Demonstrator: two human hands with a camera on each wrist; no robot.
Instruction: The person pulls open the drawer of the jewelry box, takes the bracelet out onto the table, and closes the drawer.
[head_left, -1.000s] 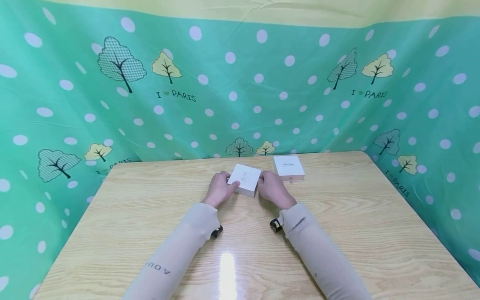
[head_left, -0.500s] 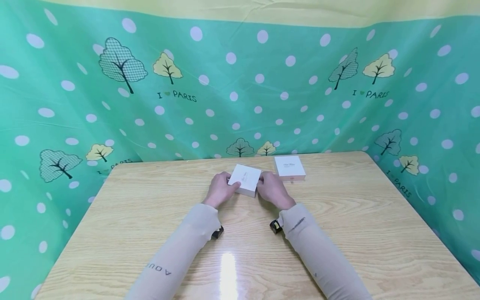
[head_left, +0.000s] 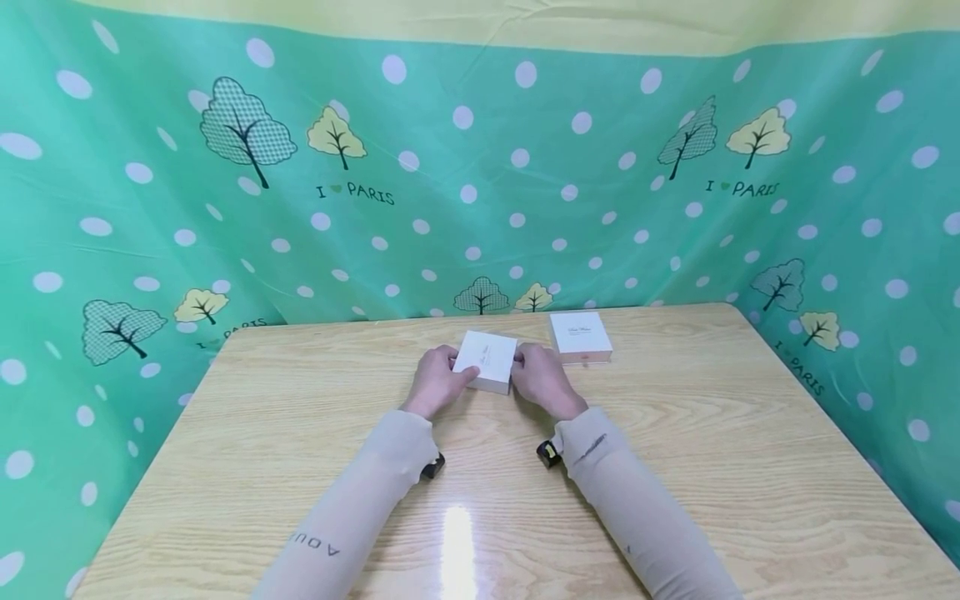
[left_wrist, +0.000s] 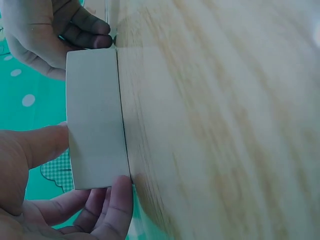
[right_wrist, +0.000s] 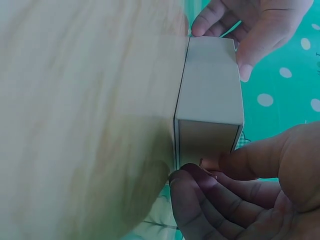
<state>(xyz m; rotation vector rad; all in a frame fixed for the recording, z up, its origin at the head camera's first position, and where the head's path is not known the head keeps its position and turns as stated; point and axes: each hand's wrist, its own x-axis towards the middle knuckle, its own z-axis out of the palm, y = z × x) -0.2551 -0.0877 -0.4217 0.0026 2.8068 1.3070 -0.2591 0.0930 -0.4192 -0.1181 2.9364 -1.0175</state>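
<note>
A square white gift box (head_left: 485, 358) with dark script on its lid lies on the wooden table, turned slightly. My left hand (head_left: 437, 379) grips its left end, thumb over the top edge and fingers around the side, as the left wrist view shows on the box's plain side wall (left_wrist: 95, 120). At the opposite end, my right hand (head_left: 543, 379) pinches a small pinkish ribbon tab (right_wrist: 206, 165) between thumb and fingers. The tab comes from the box's recessed, darker end face (right_wrist: 205, 140), framed by the outer sleeve.
A second white box (head_left: 580, 332) of the same look, with a pinkish front side, stands behind my right hand near the table's back edge. The wooden table (head_left: 300, 450) reaches back to a green dotted curtain (head_left: 420, 167).
The box has turned slightly and shifted a little to the left, with both hands staying on it. The second box has stayed where it was.
</note>
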